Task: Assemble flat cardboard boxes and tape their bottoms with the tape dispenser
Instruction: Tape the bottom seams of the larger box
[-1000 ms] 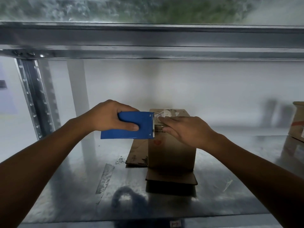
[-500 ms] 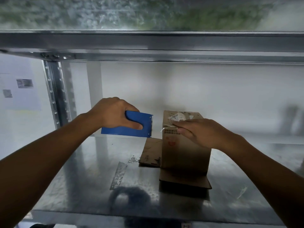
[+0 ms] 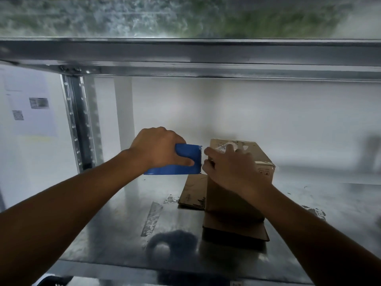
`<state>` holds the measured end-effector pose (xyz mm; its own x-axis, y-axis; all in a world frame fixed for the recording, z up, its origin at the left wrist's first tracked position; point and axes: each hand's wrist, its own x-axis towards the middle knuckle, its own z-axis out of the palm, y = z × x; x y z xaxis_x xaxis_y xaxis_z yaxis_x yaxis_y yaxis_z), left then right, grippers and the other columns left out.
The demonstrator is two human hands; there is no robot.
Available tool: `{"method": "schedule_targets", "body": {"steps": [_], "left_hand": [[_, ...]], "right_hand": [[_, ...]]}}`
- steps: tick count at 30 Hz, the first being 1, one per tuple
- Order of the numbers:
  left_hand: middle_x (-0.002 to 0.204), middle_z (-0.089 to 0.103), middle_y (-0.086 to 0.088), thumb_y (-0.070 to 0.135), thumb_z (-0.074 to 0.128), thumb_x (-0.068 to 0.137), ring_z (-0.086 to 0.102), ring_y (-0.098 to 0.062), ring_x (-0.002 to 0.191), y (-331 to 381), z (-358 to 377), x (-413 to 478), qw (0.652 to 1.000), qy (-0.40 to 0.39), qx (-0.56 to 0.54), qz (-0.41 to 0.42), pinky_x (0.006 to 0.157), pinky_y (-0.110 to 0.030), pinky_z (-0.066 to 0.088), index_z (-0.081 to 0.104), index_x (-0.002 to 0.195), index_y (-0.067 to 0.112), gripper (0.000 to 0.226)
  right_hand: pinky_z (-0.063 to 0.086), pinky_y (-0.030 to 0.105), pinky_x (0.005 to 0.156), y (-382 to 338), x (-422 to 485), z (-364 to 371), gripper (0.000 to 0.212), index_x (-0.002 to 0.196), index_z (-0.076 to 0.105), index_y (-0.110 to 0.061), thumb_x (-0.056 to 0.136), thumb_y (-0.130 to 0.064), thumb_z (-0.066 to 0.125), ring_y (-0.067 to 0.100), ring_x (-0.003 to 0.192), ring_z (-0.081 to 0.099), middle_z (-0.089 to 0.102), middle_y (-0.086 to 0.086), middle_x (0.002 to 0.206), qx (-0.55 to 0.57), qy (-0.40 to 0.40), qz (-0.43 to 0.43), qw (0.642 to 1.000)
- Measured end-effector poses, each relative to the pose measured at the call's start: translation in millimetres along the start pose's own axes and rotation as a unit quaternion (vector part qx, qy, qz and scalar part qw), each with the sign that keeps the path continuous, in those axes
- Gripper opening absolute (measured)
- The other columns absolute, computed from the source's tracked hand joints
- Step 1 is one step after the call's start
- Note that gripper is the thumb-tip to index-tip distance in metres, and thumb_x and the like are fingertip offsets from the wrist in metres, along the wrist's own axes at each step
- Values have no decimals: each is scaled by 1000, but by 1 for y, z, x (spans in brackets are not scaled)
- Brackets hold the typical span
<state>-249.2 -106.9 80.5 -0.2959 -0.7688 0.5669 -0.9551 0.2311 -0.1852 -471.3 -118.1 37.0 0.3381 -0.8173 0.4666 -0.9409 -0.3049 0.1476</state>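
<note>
Blue tape dispenser [image 3: 188, 152] is gripped by the curled fingers [image 3: 186, 162] of the left hand [image 3: 156, 149]. The right hand [image 3: 233, 170] presses its stretched fingers on the taped top of the cardboard box [image 3: 226, 199]. The box stands just beside the dispenser on the metal shelf [image 3: 123, 223].

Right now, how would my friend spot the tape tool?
Look at the shiny metal shelf, then the upright cardboard box on it. Just left of the box, the left hand grips the tape dispenser. It is the only bright blue thing there.
</note>
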Motion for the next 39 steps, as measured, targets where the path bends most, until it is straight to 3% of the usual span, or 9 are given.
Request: {"method": "schedule_targets", "body": {"steps": [3,7,11,14,19,25,28,33,39], "left_hand": [[63,57,15,89,52,71,45,0,56,13,5,-1,998,11,38,-40,51,-21,24,71,87,43,52],[55,50,14,88,51,72,45,-2,53,12,13,-8,998,31,31,-50,50,-23,22,62,74,36,53],[73,57,12,73,57,80,48,-13,63,9,28,-7,993,-12,112,-38,55,-25,28,67,101,35,45],[85,61,5,75,55,85,51,-15,71,-11,40,-24,984,-97,107,-103,63,-29,36,63,114,32,52],[92,70,4,80,43,88,66,-20,81,-37,55,-63,978,-13,51,-202,63,-29,37,59,115,35,55],[104,69,-3,54,44,98,64,-25,90,-58,59,-97,951,-59,-4,-303,71,-32,41,53,131,22,47],[109,70,-5,49,45,100,64,-26,91,-74,60,-113,944,-71,10,-322,73,-36,47,52,133,22,43],[112,69,-6,46,48,100,66,-28,97,-93,59,-133,931,-91,62,-348,70,-35,40,56,129,22,39],[116,68,-8,51,53,100,66,-28,104,-88,64,-133,931,-99,86,-340,83,-40,54,60,127,20,42]], "right_hand": [[42,43,81,-8,-1,5,50,140,32,-31,97,-56,31,33,105,60,57,12,125,7,25,25,999],[40,37,74,-4,-4,9,50,121,58,-22,94,-57,35,25,96,63,63,5,117,0,74,40,996],[38,34,68,-9,-5,6,47,106,66,-26,90,-57,35,21,87,63,66,1,109,-1,91,30,995],[33,34,66,-6,-11,8,51,102,68,-23,86,-56,33,24,83,64,67,4,105,-18,113,18,993],[48,40,74,-7,-8,10,65,103,72,-22,94,-66,25,32,88,69,69,12,111,-21,126,29,991],[43,40,76,-12,-6,13,53,98,68,-22,87,-58,30,34,88,64,65,13,104,-11,127,63,990],[42,40,80,-12,-1,14,53,99,63,-26,82,-61,27,32,95,62,63,10,110,2,122,79,989],[42,41,81,-12,-2,14,52,103,63,-28,83,-63,29,32,96,62,62,10,113,11,116,86,990],[41,38,79,-14,-6,11,50,105,67,-27,89,-61,34,28,91,64,63,8,111,-10,110,82,990]]}}
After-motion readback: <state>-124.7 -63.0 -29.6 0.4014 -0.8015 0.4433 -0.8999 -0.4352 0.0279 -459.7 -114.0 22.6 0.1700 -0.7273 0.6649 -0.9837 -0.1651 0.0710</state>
